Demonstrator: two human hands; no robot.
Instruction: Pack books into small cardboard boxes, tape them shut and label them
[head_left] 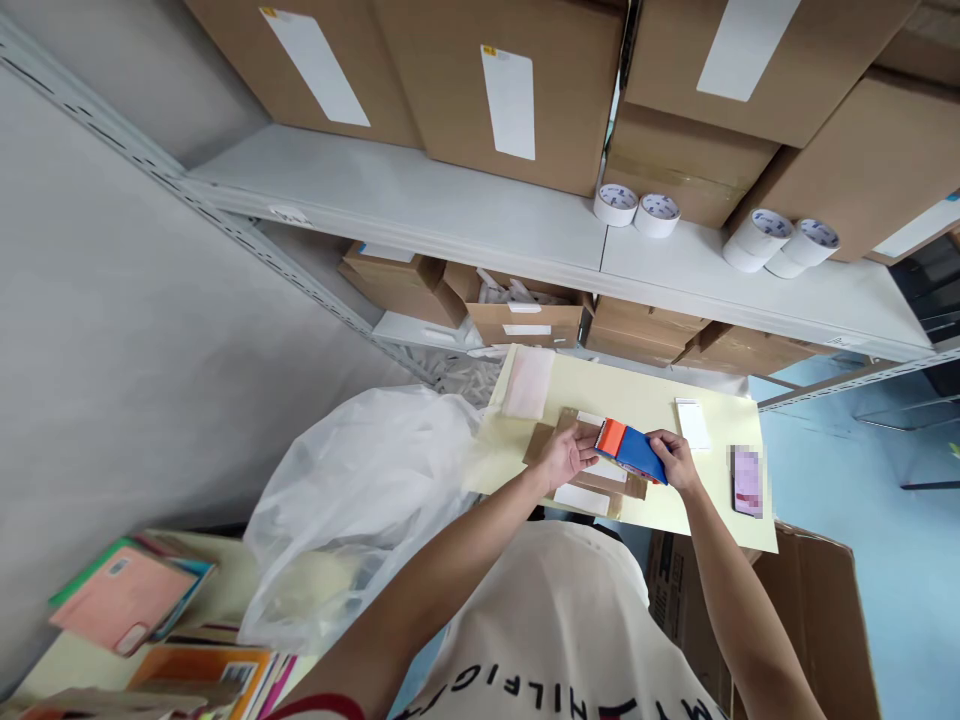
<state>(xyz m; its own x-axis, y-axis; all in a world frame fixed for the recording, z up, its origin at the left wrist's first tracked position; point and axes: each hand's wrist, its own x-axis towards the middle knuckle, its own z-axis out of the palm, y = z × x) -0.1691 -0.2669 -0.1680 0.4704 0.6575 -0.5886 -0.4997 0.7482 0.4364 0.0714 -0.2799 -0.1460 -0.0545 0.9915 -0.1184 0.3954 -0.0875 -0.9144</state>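
Observation:
A blue-and-orange tape dispenser (636, 449) with a toothed edge is gripped at its blue end by my right hand (676, 463). My left hand (565, 457) is open, palm turned up, its fingers close to the orange toothed end; whether they touch it I cannot tell. Under both hands lie flat brown cardboard packages (634, 486) with white labels, on a pale yellow table (600, 376). Near the table's far left corner rests a pinkish-white wrapped packet (529, 382).
A white card (692, 424) and a phone (747, 481) lie on the table's right side. A translucent plastic bag (360, 480) bulges at the left. Tape rolls (658, 214) stand on the grey shelf (465, 205) ahead, beneath cartons. An open carton (817, 600) stands lower right.

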